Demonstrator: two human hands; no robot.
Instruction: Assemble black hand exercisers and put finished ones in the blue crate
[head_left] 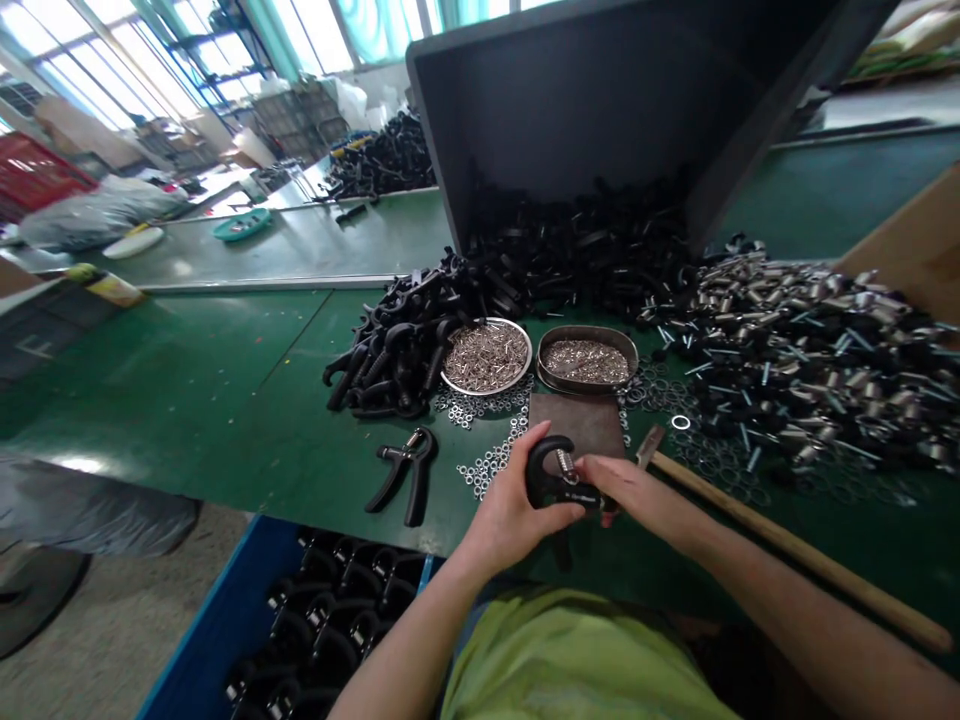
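Note:
My left hand (504, 520) is wrapped round a black hand grip strengthener (541, 470), thumb below and fingers behind it. A metal spring (565, 463) sits in the curve of its top. From the other side my right hand (630, 492) is closed on the same hand grip, fingertips by the spring's lower end; part of those fingers is hidden. Just beyond both hands lies a flat metal plate (577, 418). A second hand grip strengthener (406, 474), with spring fitted, lies to the left on the green table.
A round dish (525, 372) and an oval tin (551, 388) hold small metal pins. Nuts (480, 475) lie around them. A hammer (787, 545) rests at right beside piled threaded parts (825, 350). Black handles (397, 350) spill from a large tipped bin (555, 110). A blue crate (214, 625) stands below.

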